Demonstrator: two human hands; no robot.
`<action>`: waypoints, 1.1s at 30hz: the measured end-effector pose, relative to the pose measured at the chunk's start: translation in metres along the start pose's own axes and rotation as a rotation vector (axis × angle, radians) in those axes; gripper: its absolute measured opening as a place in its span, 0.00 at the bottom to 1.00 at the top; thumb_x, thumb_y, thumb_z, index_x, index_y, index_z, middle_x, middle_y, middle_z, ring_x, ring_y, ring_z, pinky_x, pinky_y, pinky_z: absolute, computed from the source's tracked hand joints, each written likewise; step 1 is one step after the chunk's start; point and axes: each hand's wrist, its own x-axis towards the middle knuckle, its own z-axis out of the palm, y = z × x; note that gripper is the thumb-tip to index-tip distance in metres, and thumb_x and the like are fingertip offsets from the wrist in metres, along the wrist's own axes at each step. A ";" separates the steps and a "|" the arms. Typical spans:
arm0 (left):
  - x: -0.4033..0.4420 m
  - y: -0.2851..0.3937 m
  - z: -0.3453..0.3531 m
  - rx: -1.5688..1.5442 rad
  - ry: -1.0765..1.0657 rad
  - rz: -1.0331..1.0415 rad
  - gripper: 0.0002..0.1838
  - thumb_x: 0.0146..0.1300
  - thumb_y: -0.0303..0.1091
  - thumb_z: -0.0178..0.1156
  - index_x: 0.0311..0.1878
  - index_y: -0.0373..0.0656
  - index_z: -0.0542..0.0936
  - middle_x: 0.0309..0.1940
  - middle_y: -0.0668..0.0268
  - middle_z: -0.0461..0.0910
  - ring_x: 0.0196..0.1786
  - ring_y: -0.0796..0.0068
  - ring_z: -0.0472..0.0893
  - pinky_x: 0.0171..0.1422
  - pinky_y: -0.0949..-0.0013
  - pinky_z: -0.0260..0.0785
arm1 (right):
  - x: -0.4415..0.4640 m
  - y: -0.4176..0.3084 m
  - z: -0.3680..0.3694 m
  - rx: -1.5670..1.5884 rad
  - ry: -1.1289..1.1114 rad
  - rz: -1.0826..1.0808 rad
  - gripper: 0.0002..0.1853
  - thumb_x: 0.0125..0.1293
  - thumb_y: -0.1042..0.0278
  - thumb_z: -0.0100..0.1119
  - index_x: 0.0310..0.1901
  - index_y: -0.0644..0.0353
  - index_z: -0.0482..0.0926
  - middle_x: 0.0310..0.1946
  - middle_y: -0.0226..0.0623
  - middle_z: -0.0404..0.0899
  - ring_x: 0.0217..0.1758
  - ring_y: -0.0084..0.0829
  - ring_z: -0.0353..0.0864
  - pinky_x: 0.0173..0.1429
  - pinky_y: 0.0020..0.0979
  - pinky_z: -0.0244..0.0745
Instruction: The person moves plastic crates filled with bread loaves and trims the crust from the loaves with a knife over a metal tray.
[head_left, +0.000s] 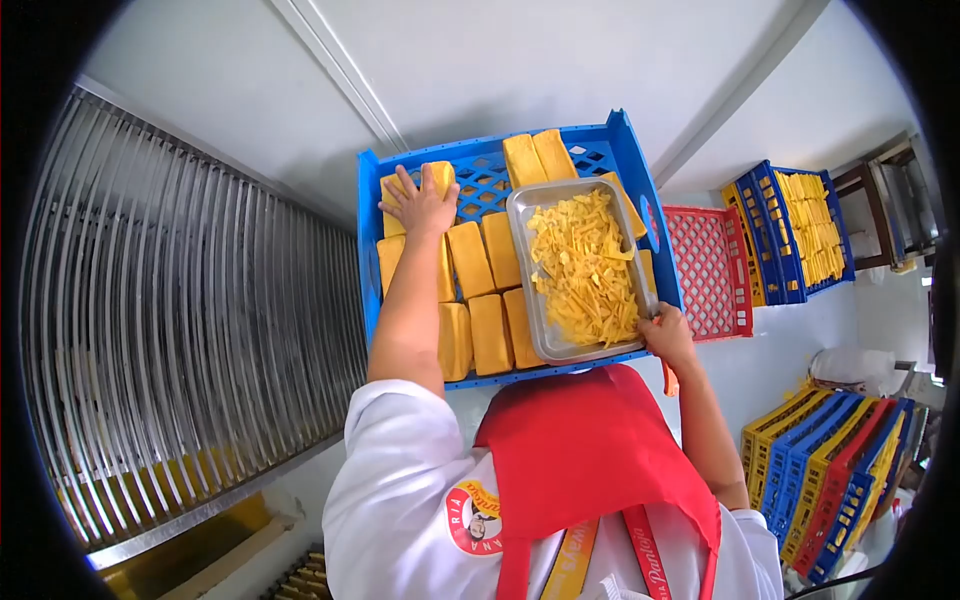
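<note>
My left hand (425,205) lies with spread fingers on the yellow loaf-shaped blocks (437,178) in the far left corner of a blue plastic crate (645,170). More yellow blocks (489,335) stand in rows nearer to me. On top of the blocks at the right rests a shallow metal tray (518,215), filled with yellow strips and shavings (580,270). My right hand (668,335) is closed at the tray's near right corner. An orange handle (670,378) sticks out below that hand; the rest of this tool is hidden.
A slatted metal rack (200,310) stands close on the left. Right of the blue crate is a red crate (705,270). Beyond it, a dark blue crate (810,235) holds yellow pieces. Stacked coloured crates (825,470) stand at the lower right. A white wall (520,60) is behind.
</note>
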 end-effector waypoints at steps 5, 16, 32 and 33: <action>-0.026 -0.005 -0.024 -0.418 0.107 0.223 0.39 0.70 0.66 0.47 0.76 0.51 0.64 0.80 0.47 0.44 0.82 0.40 0.40 0.79 0.31 0.30 | -0.012 -0.030 -0.006 0.578 -0.272 0.080 0.08 0.56 0.73 0.60 0.35 0.69 0.77 0.19 0.31 0.74 0.16 0.25 0.73 0.20 0.27 0.70; -0.108 -0.065 -0.019 0.043 -0.095 0.193 0.39 0.72 0.66 0.43 0.79 0.57 0.56 0.81 0.51 0.40 0.81 0.40 0.40 0.79 0.32 0.36 | -0.019 -0.110 0.085 0.010 -0.624 -0.415 0.25 0.58 0.51 0.69 0.49 0.64 0.80 0.32 0.46 0.84 0.38 0.44 0.86 0.45 0.42 0.79; -0.199 0.078 -0.041 0.001 -0.125 0.942 0.14 0.51 0.38 0.70 0.36 0.39 0.83 0.43 0.60 0.80 0.50 0.54 0.79 0.56 0.51 0.70 | 0.024 -0.007 -0.071 0.688 -0.113 0.026 0.12 0.64 0.62 0.65 0.36 0.62 0.78 0.22 0.30 0.75 0.18 0.18 0.70 0.21 0.24 0.64; -0.208 0.086 -0.035 0.201 -0.284 0.981 0.20 0.47 0.39 0.74 0.40 0.39 0.82 0.44 0.58 0.79 0.51 0.52 0.79 0.55 0.53 0.71 | 0.024 -0.001 -0.070 0.629 -0.094 0.039 0.12 0.64 0.61 0.65 0.36 0.63 0.78 0.21 0.30 0.74 0.18 0.19 0.71 0.22 0.24 0.65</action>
